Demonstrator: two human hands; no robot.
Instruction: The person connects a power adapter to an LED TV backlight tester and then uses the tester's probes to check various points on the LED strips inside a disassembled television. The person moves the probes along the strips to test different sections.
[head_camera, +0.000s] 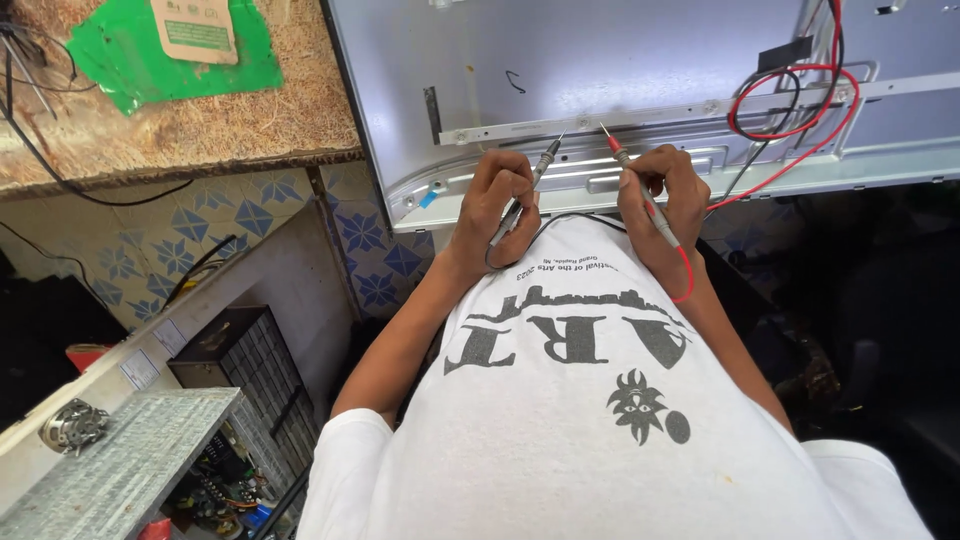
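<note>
Left hand (497, 200) is curled shut around the black probe (527, 190), pencil-style, tip angled up and toward the other hand onto the long pale strip (600, 122) that runs across the grey metal back panel (600, 60) just ahead of both hands. Right hand (663, 200) is closed the same way on the red probe (640, 190), tip angled toward the left one, so both points land close together on the strip, likely bracketing one spot. The pencil grip looks chosen for fine tip control. Red lead (686, 275) loops back from the right hand over the white shirt (600, 420); the black lead curves between the hands. Red and black wires (790, 100) coil on the panel beyond the right hand. Can't make out the actual contact pads or whether the tips touch; no meter is in view. The panel is cut off at the top and right edges, and the area beyond the right hand is too dark to read.
</note>
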